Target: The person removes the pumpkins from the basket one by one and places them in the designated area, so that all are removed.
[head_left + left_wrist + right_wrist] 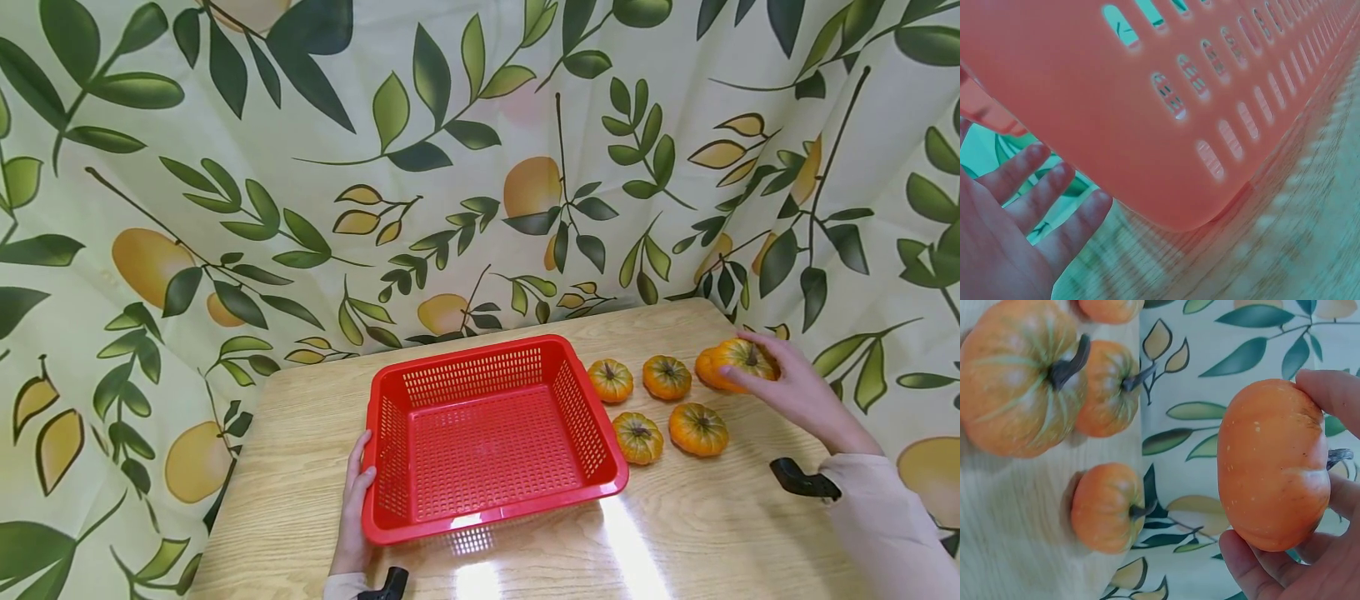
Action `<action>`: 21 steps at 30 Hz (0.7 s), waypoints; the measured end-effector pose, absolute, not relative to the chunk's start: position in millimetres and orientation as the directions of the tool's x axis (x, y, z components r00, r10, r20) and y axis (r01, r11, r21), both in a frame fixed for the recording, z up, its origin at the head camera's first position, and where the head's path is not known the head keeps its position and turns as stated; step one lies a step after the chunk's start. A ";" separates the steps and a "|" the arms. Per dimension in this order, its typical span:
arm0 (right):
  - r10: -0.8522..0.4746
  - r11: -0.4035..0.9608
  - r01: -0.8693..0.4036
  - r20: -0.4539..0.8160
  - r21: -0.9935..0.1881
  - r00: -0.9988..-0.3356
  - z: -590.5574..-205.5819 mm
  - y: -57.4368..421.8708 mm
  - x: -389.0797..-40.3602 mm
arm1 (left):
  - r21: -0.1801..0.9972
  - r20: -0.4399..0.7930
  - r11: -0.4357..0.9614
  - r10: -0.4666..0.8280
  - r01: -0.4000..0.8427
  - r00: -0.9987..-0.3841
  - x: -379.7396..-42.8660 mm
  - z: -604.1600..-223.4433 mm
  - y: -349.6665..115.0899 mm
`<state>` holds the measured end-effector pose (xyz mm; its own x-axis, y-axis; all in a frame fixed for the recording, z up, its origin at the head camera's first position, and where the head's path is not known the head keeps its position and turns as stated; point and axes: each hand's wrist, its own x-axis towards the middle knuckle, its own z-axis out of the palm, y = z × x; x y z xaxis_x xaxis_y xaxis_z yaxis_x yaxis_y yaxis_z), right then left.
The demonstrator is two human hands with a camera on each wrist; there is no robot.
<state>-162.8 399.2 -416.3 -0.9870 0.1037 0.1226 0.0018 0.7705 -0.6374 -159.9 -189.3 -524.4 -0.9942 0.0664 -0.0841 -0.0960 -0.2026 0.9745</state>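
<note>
A red plastic basket (487, 450) with perforated walls stands on the table, nothing inside it. At its left side is my left hand (352, 500), fingers fairly straight and fingertips right at the basket wall (1104, 125) in the left wrist view. My right hand (806, 392) grips a small orange pumpkin (1272, 469) between thumb and fingers, its dark stem toward the palm. That held pumpkin overlaps another pumpkin (707, 367) in the head view. Several more lie between basket and hand, among them a mottled pumpkin (698, 429) and a smaller pumpkin (667, 377).
A light wood table (300, 467) carries everything. Behind it and on both sides hangs a leaf-and-fruit patterned cloth (450, 208), close to the table's back edge. One pumpkin (610, 381) sits right against the basket's right side, with another pumpkin (638, 437) in front of it.
</note>
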 end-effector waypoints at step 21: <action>0.126 0.772 0.053 0.070 -0.634 -0.990 -445.4 424.7 -160.4 | 0.977 -0.105 -0.183 0.044 -0.111 -0.993 -160.5 -524.7 -188.7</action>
<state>-160.4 424.7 -445.4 -0.9896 0.1257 0.0703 0.0530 0.7715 -0.6340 -160.5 -188.7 -524.7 -0.9935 0.0444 -0.1050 -0.1114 -0.1833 0.9767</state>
